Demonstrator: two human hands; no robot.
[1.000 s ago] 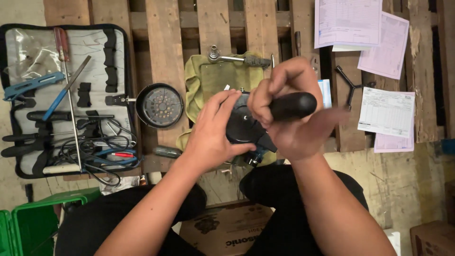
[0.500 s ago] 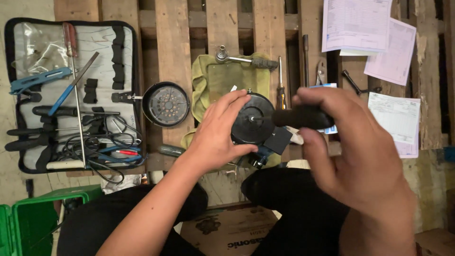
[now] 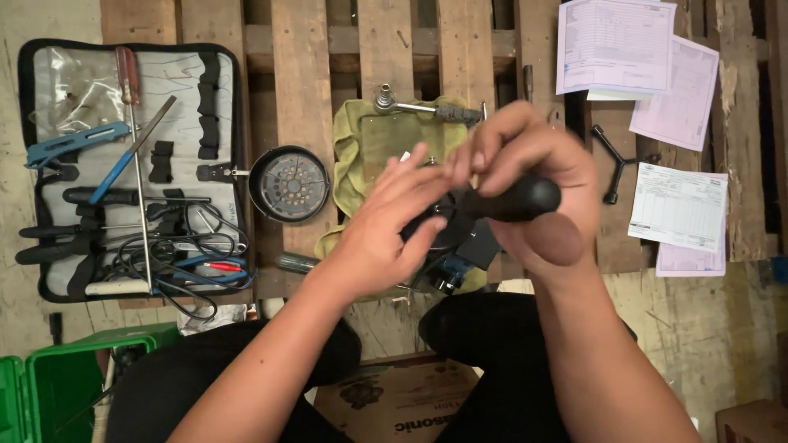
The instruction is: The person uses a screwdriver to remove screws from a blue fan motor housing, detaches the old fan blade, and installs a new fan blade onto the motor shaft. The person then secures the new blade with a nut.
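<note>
My right hand (image 3: 533,176) is closed around the black handle (image 3: 513,199) of a tool held over a black device (image 3: 460,242) that rests on a green cloth (image 3: 369,152). My left hand (image 3: 390,221) lies on the device's left side, fingers spread and reaching toward the handle's tip. Most of the device is hidden under both hands. A blue part of it shows near my knees.
An open tool roll (image 3: 131,164) with screwdrivers, pliers and wires lies at the left on the wooden pallet (image 3: 300,74). A round black fan grille (image 3: 289,184) sits beside it. A socket wrench (image 3: 419,107), a Y-shaped wrench (image 3: 617,164), paper sheets (image 3: 640,57) and a green crate (image 3: 49,385) surround me.
My right hand has swung back from the right to above the device, carrying the black handle. My left hand has opened its fingers and lifted them toward the handle.
</note>
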